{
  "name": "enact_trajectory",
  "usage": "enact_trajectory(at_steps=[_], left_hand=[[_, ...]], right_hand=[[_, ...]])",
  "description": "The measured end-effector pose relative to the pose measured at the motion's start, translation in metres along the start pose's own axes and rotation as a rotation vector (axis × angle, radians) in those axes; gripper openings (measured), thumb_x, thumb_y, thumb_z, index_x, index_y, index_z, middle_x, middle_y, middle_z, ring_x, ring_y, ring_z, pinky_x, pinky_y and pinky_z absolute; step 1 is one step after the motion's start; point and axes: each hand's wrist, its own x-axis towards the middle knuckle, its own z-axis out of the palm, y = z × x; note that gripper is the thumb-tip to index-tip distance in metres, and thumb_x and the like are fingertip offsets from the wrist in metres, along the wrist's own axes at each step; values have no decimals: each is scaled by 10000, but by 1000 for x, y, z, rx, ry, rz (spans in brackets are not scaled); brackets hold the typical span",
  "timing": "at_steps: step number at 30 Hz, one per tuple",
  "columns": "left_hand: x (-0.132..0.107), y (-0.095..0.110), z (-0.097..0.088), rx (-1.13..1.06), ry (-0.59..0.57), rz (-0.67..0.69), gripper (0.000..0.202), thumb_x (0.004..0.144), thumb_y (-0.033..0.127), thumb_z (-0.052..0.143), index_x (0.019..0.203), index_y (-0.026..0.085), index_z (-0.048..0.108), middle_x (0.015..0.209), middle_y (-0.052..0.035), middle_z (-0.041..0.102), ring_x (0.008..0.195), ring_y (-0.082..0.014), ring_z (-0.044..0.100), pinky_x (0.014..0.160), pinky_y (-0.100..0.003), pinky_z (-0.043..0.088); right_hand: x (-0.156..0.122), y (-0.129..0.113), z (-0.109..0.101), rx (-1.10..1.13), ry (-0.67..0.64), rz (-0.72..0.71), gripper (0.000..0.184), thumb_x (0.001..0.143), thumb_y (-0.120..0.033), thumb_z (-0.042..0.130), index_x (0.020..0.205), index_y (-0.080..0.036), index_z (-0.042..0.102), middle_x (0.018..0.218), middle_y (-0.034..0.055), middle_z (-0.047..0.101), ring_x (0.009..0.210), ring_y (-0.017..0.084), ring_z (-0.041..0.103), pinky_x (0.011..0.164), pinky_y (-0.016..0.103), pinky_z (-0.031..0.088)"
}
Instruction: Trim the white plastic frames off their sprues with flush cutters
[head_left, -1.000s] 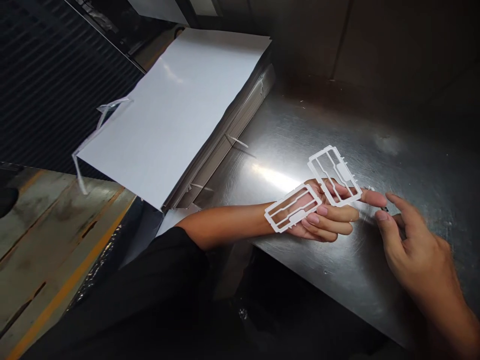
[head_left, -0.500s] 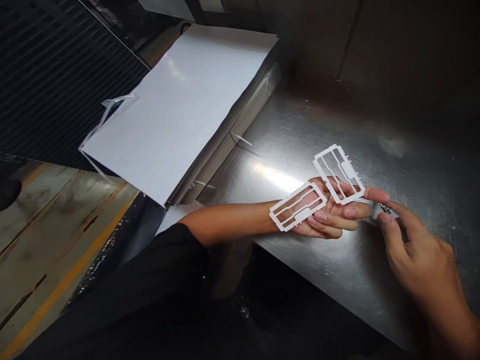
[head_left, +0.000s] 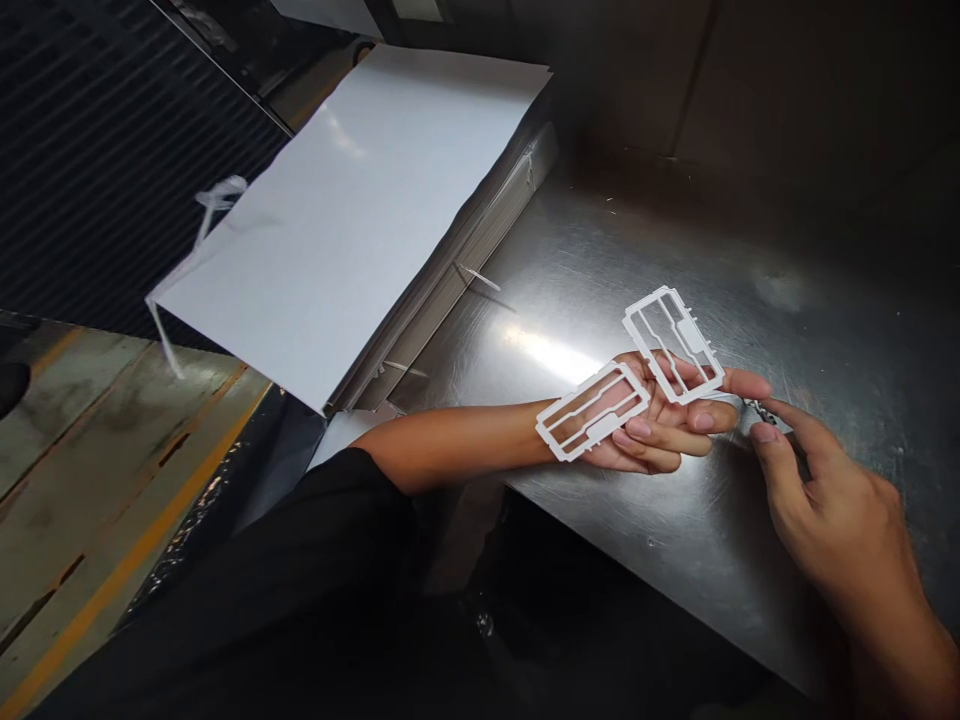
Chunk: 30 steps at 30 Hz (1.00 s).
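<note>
My left hand (head_left: 667, 425) lies palm up over a steel table (head_left: 660, 540), its fingers curled round two white plastic frames. One frame (head_left: 592, 411) rests across the wrist and palm; the other frame (head_left: 673, 344) stands tilted up between thumb and fingers. My right hand (head_left: 825, 505) comes in from the lower right, thumb and forefinger pinched on a small dark piece (head_left: 759, 412) that I cannot make out, right at the left hand's fingertip.
A thick stack of white sheets (head_left: 352, 220) lies at the table's left end, overhanging its edge, with white strapping (head_left: 201, 228) hanging off its corner. Beyond it is a dark ribbed surface (head_left: 97, 150). Below left is a concrete floor with a yellow line (head_left: 112, 590).
My right hand's thumb and forefinger have closed from spread apart to a pinch at the left fingertip. The left hand and both frames have barely moved.
</note>
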Motion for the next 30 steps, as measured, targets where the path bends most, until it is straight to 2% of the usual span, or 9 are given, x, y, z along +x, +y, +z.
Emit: enact_trajectory(at_steps=[3,9,17,24,27,30], left_hand=[[1,0,1,-10,1,6,644,1197,256,152,1258,56,762,844,-66,637,477,-105,490,397,-202,353],[0,-1,2,-6,18,-6,616,1185,248,182,1255,65,766,836,-58,619,470,-107,460,380,-202,316],[2,-1,7,49,128,-16,551,1172,209,221,1173,110,763,762,-17,542,416,-105,341,373,-204,276],[0,-2,6,48,105,-5,498,1158,173,277,1191,91,767,767,-7,514,438,-105,375,376,-193,297],[-2,-3,2,32,102,-26,507,1152,182,261,1196,88,756,770,-15,518,446,-111,361,369,-203,266],[6,0,2,56,249,36,436,1142,279,383,1331,107,736,780,-13,533,474,-120,375,396,-206,275]], right_hand=[[0,-1,0,-1,0,6,959,867,-873,403,1523,-307,815,791,59,737,812,425,766,879,557,588],[0,-5,-2,-2,-12,39,978,881,-888,391,1551,-305,801,681,43,664,705,409,724,861,567,593],[-1,-2,-2,22,11,9,931,880,-870,422,1514,-320,824,714,48,695,716,404,740,846,562,599],[0,-5,-1,23,12,-4,950,879,-891,410,1501,-311,832,653,38,649,663,397,713,867,573,618],[1,-3,1,32,24,-23,898,908,-875,426,1477,-311,832,750,47,721,656,376,715,860,559,623],[0,10,2,14,43,-78,820,961,-840,437,1488,-326,799,933,36,793,685,348,734,824,534,616]])
